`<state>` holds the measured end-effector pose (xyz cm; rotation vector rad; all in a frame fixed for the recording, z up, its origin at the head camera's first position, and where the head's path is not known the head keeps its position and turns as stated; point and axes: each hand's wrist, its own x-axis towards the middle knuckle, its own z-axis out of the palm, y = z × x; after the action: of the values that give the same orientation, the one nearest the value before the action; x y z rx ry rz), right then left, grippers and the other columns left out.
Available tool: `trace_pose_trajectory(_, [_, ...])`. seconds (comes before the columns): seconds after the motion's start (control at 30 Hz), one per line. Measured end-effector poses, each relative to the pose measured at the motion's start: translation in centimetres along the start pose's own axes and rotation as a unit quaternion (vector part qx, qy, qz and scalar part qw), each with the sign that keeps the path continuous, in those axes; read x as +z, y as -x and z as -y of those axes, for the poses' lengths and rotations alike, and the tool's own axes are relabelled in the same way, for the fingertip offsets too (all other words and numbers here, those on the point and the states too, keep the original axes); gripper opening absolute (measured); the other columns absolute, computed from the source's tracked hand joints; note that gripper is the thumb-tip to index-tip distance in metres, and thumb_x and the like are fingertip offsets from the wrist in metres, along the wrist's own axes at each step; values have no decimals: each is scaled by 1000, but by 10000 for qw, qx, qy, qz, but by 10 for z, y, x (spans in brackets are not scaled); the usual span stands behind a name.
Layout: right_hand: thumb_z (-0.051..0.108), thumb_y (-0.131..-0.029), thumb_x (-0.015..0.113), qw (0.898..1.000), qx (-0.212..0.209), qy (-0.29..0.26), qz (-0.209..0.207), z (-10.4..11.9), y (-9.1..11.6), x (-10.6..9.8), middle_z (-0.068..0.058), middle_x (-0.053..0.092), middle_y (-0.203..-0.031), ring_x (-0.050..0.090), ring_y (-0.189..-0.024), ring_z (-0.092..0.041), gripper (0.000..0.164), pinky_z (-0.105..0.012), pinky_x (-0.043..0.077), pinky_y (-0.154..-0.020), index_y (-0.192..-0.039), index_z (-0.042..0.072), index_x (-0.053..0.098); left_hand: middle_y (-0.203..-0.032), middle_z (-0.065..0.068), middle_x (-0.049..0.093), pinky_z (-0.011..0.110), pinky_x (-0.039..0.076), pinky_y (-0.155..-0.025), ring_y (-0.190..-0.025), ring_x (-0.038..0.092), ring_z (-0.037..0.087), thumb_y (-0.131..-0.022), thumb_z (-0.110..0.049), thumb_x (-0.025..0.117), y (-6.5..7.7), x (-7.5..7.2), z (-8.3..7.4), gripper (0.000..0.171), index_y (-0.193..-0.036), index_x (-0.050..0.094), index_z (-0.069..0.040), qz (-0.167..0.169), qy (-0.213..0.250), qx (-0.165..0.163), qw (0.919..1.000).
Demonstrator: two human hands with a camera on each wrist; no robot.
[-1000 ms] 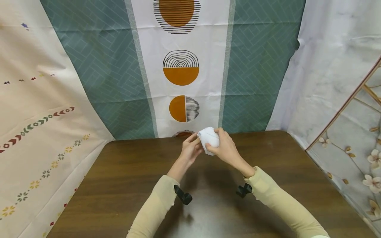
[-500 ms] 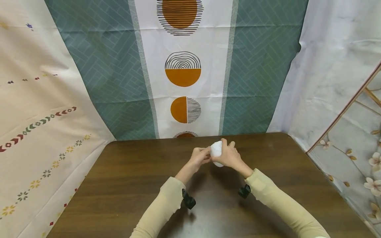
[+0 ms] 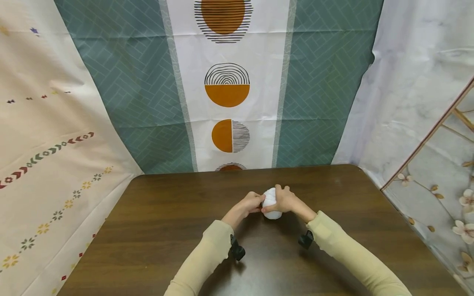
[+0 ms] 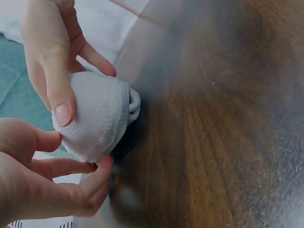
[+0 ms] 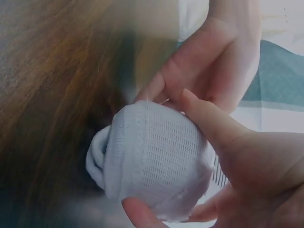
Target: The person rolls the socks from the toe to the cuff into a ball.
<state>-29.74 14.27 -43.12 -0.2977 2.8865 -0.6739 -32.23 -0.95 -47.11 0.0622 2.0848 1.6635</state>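
Observation:
A white knitted sock ball (image 3: 269, 201), rolled up with a folded loop sticking out at one end (image 4: 135, 105), sits low at the tabletop between both hands. My right hand (image 3: 286, 200) grips it from the right, thumb and fingers spread around its sides. From the left, my left hand (image 3: 253, 202) pinches its edge with thumb and fingertips. Ribbed knit shows on the sock ball (image 5: 159, 152) in the right wrist view, where my left hand (image 5: 204, 66) is partly behind it.
The brown wooden table (image 3: 166, 230) extends around the hands. A patterned green and white cloth (image 3: 148, 102) hangs along its back edge, with a cream cloth (image 3: 55, 164) at left and a floral one (image 3: 418, 123) at right. Each wrist wears a black camera mount (image 3: 237, 248).
Both hands have lowered the sock ball from above the table's back toward the tabletop, moving it slightly right. The left hand has turned and come in closer against its left side.

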Motion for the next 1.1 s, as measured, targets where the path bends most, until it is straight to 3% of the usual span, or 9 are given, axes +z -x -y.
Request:
trace_pose_trajectory(0.3, [42, -75, 80, 9991, -217, -290, 202, -10, -1, -2, -31, 51, -117, 54, -103, -39, 97, -50, 53, -78, -140, -9, 30, -87, 3, 62, 27, 57, -73, -69, 59, 8, -100, -21, 52, 1, -2, 3, 37, -120, 60, 9, -170, 141, -30, 9998])
trace_pose_trajectory(0.7, [46, -78, 77, 9983, -340, -416, 220, -11, -3, -4, -33, 50, -123, 51, -112, -41, 99, -49, 51, -83, -144, -7, 25, -98, 9, 67, 31, 57, -74, -74, 60, 13, -96, -16, 56, 6, -11, 0, 37, -124, 60, 7, -398, -6, -36, 9992])
trace_pose_trajectory(0.87, [45, -78, 77, 9983, -346, -420, 218, -10, -3, -2, -34, 48, -123, 52, -107, -40, 98, -49, 51, -82, -144, -6, 25, -109, 15, 68, 33, 57, -76, -74, 60, 13, -95, -16, 56, 6, -12, 1, 36, -123, 60, 6, -442, -80, -5, 9990])
trace_pose_trajectory(1.1, [45, -79, 76, 9976, -421, -489, 264, -8, -2, 0, -33, 48, -121, 52, -104, -37, 98, -47, 52, -80, -145, -6, 25, -106, 14, 70, 32, 57, -74, -73, 60, 11, -93, -15, 57, 6, -14, 5, 36, -122, 61, 6, -368, -135, 56, 9992])
